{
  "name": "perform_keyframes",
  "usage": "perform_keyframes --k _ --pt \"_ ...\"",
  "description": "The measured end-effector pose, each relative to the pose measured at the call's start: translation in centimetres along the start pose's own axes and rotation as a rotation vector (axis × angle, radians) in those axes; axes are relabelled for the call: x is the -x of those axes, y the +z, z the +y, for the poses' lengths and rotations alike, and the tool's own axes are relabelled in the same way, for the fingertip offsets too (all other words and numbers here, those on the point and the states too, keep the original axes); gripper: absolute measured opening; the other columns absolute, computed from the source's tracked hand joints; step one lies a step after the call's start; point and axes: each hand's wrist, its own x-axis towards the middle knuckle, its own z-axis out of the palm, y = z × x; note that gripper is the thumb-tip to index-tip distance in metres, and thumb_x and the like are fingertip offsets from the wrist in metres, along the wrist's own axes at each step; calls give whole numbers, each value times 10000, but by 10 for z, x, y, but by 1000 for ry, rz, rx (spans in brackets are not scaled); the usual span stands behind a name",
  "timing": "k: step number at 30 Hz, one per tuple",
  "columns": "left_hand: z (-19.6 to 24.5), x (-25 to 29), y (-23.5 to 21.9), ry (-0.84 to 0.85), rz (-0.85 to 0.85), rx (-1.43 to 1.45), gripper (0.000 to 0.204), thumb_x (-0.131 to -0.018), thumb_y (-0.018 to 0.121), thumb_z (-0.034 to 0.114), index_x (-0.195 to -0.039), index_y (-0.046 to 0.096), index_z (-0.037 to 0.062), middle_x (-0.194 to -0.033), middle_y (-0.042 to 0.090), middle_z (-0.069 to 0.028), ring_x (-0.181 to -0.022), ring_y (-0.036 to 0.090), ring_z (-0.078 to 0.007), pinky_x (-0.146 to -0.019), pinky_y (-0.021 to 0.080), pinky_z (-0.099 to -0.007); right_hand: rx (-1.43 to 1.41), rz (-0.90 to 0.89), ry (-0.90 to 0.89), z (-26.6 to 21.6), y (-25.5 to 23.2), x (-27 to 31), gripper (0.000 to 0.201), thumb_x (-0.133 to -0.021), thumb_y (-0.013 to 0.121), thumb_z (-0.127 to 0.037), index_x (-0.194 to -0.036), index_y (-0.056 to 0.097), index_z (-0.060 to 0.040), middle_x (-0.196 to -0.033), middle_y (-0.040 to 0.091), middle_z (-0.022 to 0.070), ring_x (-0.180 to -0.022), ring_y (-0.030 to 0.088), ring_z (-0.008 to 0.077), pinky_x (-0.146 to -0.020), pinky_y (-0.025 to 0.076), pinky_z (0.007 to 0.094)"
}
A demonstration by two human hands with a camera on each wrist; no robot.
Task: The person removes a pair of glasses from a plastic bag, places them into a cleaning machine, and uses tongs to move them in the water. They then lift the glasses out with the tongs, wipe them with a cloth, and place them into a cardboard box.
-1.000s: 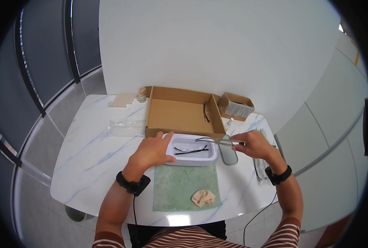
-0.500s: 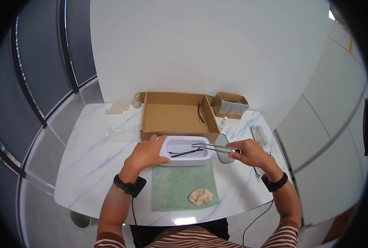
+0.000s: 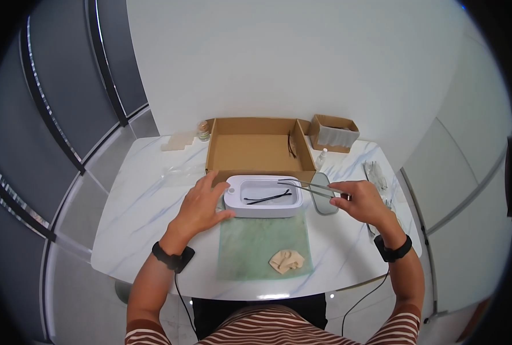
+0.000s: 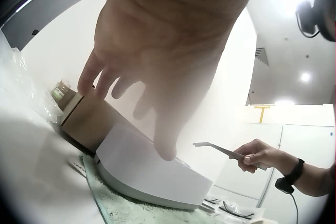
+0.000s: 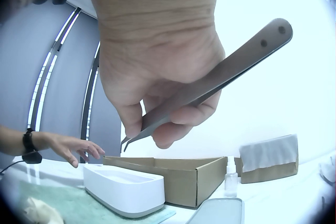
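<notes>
My right hand (image 3: 362,201) grips metal tweezers (image 5: 231,71) with bent tips, their arms apart over the right side of a white oval tub (image 3: 256,211) with a round button at its left end. Inside the tub's basin lie thin black eyeglass temples (image 3: 270,197), their ends crossing at the right. Beside the tub's left end, my left hand (image 3: 198,202) is spread, thumb near the rim and holding nothing. A green cloth (image 3: 250,253) lies in front of the tub, with a crumpled beige cloth (image 3: 286,261) on it.
Behind the tub stands a shallow cardboard box (image 3: 256,146) with a dark thin piece inside. To the right are a grey-green lid-like tray (image 3: 325,207), a small spray bottle (image 3: 322,156) and a smaller carton (image 3: 333,135). Plastic-wrapped pieces (image 3: 375,175) lie near the right edge.
My left hand has let go of the tub's left end and drawn back left, uncovering the button. The tweezers first dipped lower to the temples, then rose and moved right.
</notes>
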Motion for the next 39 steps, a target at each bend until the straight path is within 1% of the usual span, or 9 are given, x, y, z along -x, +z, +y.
perform_keyframes --k 7,20,23,26,28,29,31,32,39 --pt "10 1 5 16 2 -88 636 -773 806 417 -1292 620 102 -1525 404 -238 -1475 290 -441 -1181 244 -614 21 -14 -6 -4 1 7 332 -840 790 -258 -1142 765 -125 -741 711 100 -679 676 268 -666 523 370" --pt "12 -6 14 -18 -108 -166 681 -765 807 427 -1317 594 89 -1418 474 -212 -1469 294 -436 -1142 257 -677 1 -56 -15 3 1 7 326 -842 778 -266 -1136 765 -126 -759 711 107 -713 685 276 -673 524 384" --pt "13 -5 14 -26 -89 -135 647 -763 810 420 -1277 612 80 -1421 469 -200 -1469 286 -448 -1136 250 -691 8 -68 -58 4 0 1 329 -846 776 -273 -1141 762 -128 -776 719 116 -728 689 288 -678 526 392" --pt "16 -9 10 -44 -36 -111 498 -789 795 380 -1146 675 55 -1375 521 -192 -1438 356 -417 -1141 304 -626 55 -91 -130 5 -1 -8 331 -848 778 -286 -1141 760 -131 -806 731 124 -747 691 308 -684 529 403" --pt "11 -18 10 54 341 71 284 -887 737 308 -921 720 26 -1037 672 -146 -1100 644 -292 -926 507 -454 92 -113 -165 4 -3 -13 331 -849 779 -293 -1139 761 -134 -823 738 127 -757 692 320 -687 530 409" --pt "10 -20 9 54 345 77 284 -887 737 308 -921 720 26 -1037 672 -146 -1100 644 -292 -926 507 -454 106 -124 -189 4 -4 -17 334 -848 780 -298 -1139 761 -136 -836 741 131 -766 693 328 -693 532 417" --pt "9 -25 7 -338 523 637 381 -974 667 226 -686 587 -10 -634 509 -22 -630 465 -97 -574 385 -315 132 -140 -211 0 -9 -23 336 -847 782 -303 -1140 761 -139 -850 743 136 -775 694 336 -700 534 425" --pt "16 -30 8 -255 700 851 472 -1026 598 192 -630 427 0 -572 315 38 -610 257 -68 -512 215 -298 162 -176 -180 -4 -13 -26 339 -848 783 -305 -1142 760 -139 -851 743 139 -787 695 338 -710 536 431" --pt "6 -36 40 -276 903 979 492 -1041 571 178 -642 318 41 -605 273 68 -608 214 -61 -512 183 -307 249 -232 -195 13 -16 -50 356 -837 800 -279 -1145 756 -105 -813 732 138 -732 689 309 -684 525 417"
